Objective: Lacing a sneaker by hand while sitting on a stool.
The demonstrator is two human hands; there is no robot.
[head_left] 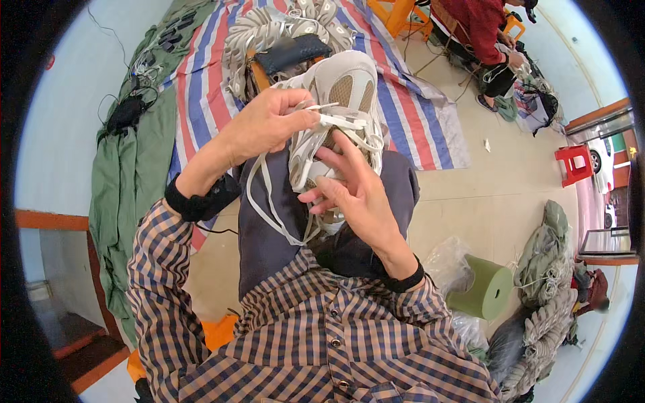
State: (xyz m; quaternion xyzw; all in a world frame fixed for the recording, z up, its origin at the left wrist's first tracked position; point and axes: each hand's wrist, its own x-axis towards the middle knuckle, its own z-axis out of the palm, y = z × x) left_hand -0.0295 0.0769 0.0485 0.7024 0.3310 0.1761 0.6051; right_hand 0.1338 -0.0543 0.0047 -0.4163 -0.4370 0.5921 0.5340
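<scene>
A white and beige sneaker with brown mesh lies over my lap, its toe pointing away from me. My left hand is closed at the far left side of the shoe, thumb and forefinger pinching a white shoelace whose tip sticks out to the right. A long loop of lace hangs down on the near left side. My right hand lies over the near part of the shoe with fingers apart, the forefinger reaching up to the lacing. Part of the shoe's opening is hidden behind this hand.
Beyond the shoe, a dark pad and a heap of similar sneakers lie on a striped sheet. Green cloth runs along the left wall. At right are a green roll, a red stool and a co-worker's red sleeve.
</scene>
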